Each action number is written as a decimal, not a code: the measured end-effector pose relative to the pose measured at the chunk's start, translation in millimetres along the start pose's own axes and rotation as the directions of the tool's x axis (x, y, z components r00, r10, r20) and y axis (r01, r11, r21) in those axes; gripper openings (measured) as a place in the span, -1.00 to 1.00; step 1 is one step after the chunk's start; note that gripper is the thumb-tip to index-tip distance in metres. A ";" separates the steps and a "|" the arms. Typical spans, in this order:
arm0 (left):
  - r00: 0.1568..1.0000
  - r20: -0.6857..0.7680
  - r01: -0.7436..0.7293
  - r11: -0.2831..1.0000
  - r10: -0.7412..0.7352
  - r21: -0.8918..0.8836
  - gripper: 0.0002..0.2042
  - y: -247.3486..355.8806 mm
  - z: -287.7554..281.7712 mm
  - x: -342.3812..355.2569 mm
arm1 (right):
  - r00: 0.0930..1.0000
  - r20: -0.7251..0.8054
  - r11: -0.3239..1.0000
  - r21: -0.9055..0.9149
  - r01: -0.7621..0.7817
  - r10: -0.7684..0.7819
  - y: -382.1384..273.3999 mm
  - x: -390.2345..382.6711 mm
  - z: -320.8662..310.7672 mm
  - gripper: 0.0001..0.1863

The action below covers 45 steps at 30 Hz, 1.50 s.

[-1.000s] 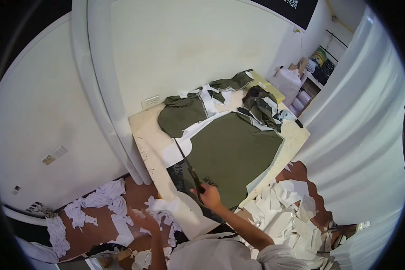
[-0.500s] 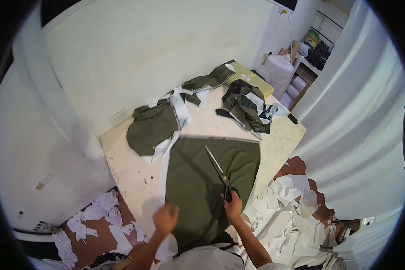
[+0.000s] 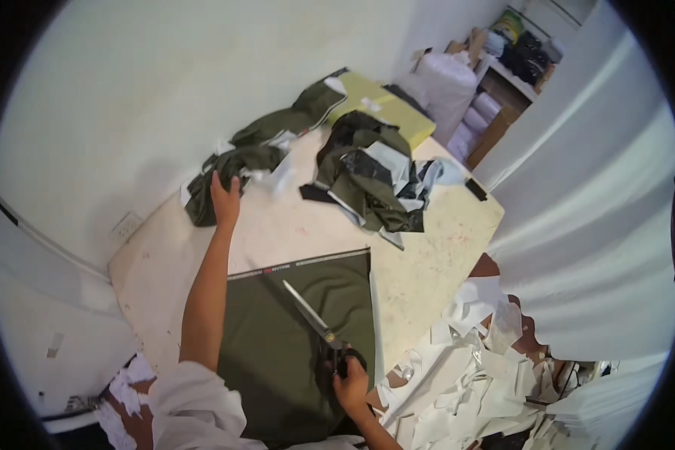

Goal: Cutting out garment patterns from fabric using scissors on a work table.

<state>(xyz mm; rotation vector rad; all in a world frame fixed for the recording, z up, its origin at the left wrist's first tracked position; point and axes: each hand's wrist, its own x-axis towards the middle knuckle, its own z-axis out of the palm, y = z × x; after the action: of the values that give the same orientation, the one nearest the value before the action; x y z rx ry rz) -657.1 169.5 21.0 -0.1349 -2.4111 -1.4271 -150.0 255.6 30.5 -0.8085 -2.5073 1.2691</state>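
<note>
Right hand [image 3: 350, 388] grips black handles of scissors [image 3: 316, 326], fingers curled through the loops; blades closed, long axis running up-left from the hand, tip away from the person, lying on the flat olive fabric [image 3: 292, 337]. Left hand [image 3: 225, 199] stretched far forward, arm straight, palm down with fingers pressed on an olive fabric pile [image 3: 229, 169]. White paper scraps [image 3: 457, 367] just right of the right hand. No containers near the hands.

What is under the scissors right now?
The scissors lie on the flat olive cloth, held by the right hand. The cloth lies on the pale table. Whatever is beneath the cloth is covered. The left hand touches a crumpled olive piece.
</note>
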 end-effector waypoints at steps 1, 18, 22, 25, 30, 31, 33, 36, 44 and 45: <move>0.978 0.143 -0.160 0.987 0.155 0.023 -0.35 -1.0 -15.2 -22.0 | 0.998 0.007 0.998 0.002 -0.059 0.059 0.5 8.1 -2.9 -0.34; 0.931 0.021 0.203 0.566 -0.364 0.799 -0.38 -30.3 -391.4 -400.1 | 0.710 0.371 0.730 -0.110 0.674 -0.599 -33.2 120.1 99.4 -0.68; 0.916 0.155 0.135 0.648 -0.370 0.750 -0.32 -50.7 -382.2 -358.0 | 0.665 0.538 0.776 -0.033 0.630 -0.518 -69.8 134.1 125.1 -0.64; 0.928 0.139 0.107 0.604 -0.346 0.790 -0.31 -83.7 -385.1 -309.1 | 0.573 0.535 0.707 0.066 0.704 -0.620 -84.8 166.3 151.8 -0.61; 0.953 0.062 0.066 0.405 -0.295 0.912 -0.34 -115.5 -376.1 -192.1 | 0.507 0.376 0.533 -0.042 0.845 -0.775 -142.5 293.8 208.8 -0.65; 0.990 -0.012 0.080 0.493 -0.139 0.866 -0.33 -97.3 -370.1 -173.4 | 0.524 0.372 0.531 -0.094 0.842 -0.766 -154.5 303.4 210.3 -0.69; 0.999 -0.044 0.015 0.671 0.027 0.741 -0.36 -84.5 -373.9 -184.9 | 0.579 0.357 0.611 -0.030 0.791 -0.733 -171.2 272.4 187.5 -0.71; 0.974 0.189 -0.004 0.821 -0.127 0.572 -0.39 -10.3 -346.0 -260.0 | 0.718 0.302 0.769 0.094 0.633 -0.628 -152.7 199.7 133.5 -0.70; 0.912 0.306 0.049 0.811 -0.275 0.583 -0.38 33.8 -294.9 -438.0 | 0.796 0.427 0.860 -0.077 0.505 -0.430 -7.6 139.6 35.6 -0.62; 0.905 0.325 0.048 0.823 -0.276 0.566 -0.40 39.8 -290.6 -451.1 | 0.764 0.394 0.802 -0.101 0.589 -0.511 0.4 153.6 29.6 -0.62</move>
<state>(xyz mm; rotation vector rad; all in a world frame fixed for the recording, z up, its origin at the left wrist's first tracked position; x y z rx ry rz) -154.8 -23.0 32.8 -0.0760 -3.1394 -0.7501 -289.2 322.1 4.3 0.1800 -2.8743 0.9920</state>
